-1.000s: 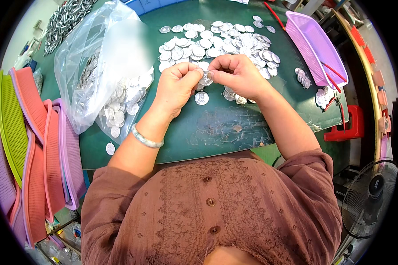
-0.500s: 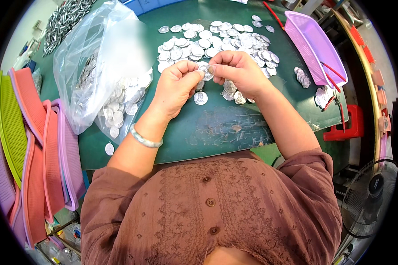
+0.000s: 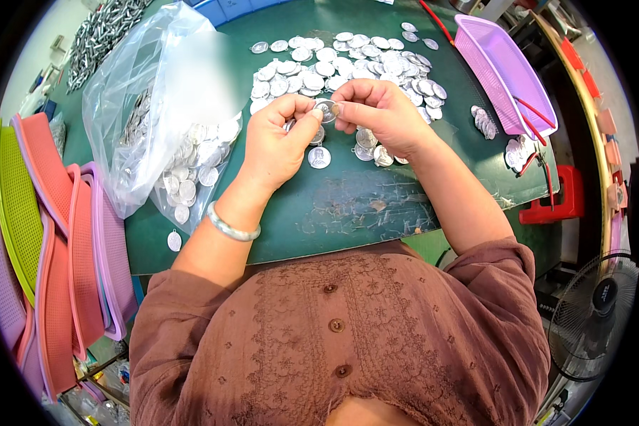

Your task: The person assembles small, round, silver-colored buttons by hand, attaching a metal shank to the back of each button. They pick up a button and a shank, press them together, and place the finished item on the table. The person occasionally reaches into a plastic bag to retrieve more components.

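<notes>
The left hand and right hand both pinch one medal, while the big pile beyond looks unhandled and a small cluster lies apart.

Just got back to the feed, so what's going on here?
A person's left hand and right hand pinch one silver medal between them. Beyond them, a pile of medals lies on the green table. A clear plastic bag holding more sits to the left, a purple basket to the right.
</notes>
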The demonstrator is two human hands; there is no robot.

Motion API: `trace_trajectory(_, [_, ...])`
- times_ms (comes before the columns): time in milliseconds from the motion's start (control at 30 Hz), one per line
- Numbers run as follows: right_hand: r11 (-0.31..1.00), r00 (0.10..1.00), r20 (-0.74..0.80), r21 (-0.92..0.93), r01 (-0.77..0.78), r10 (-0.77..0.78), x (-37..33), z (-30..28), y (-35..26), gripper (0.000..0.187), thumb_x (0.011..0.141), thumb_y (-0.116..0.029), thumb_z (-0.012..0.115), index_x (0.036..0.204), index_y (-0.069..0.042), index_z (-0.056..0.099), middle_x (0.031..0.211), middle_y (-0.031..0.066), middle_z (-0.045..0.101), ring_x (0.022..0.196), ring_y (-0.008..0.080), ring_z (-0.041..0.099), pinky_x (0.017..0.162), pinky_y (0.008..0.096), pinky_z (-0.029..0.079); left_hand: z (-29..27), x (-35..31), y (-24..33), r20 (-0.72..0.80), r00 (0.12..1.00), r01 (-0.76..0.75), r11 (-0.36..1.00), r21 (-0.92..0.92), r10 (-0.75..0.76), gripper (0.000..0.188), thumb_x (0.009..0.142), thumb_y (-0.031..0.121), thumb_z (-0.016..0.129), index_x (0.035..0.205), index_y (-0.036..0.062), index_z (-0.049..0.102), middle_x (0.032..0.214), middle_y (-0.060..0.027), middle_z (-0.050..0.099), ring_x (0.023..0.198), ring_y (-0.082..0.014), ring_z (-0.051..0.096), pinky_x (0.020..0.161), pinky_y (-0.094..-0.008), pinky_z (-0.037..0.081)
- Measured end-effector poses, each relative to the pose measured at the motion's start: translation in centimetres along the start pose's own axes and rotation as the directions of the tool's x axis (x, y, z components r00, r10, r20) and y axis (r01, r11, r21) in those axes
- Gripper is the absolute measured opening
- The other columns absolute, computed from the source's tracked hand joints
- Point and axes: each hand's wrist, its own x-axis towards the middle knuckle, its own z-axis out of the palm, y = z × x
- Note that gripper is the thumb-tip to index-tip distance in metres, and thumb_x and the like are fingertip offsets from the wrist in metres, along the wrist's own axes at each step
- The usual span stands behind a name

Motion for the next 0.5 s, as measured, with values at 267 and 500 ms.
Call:
trace_trajectory(267, [0.998,0.998,0.000,-0.001,0.063,-0.063,-0.01,0.01,0.08,0.014,0.079,-0.010,0.058,0.089,0.001,0.058,0.074,0.0048,0.060,0.068,0.0093,0.056,0.064,0.0219,0.045,0.13,0.06,-0.12,-0.047,0.969,-0.233,0.961,0.145,0.242,0.009,0.080,0.005,0.057,0.086,0.0003,0.060,0.069,0.0020,0.054,0.062,-0.0037,0.045,0.056,-0.0178,0.038])
trace_trajectory(500, [0.986,0.988,-0.034,-0.068,0.150,-0.153,0.04,0.23,0.47,0.015,0.079,-0.007,0.058,0.090,0.003,0.058,0.077,0.0056,0.062,0.070,0.0089,0.057,0.065,0.0215,0.046,-0.10,0.26,-0.61,-0.078,0.967,-0.234,0.967,0.100,0.242,0.019,0.080,0.005,0.058,0.098,-0.0004,0.060,0.079,-0.0007,0.059,0.068,-0.0050,0.051,0.061,-0.0166,0.041])
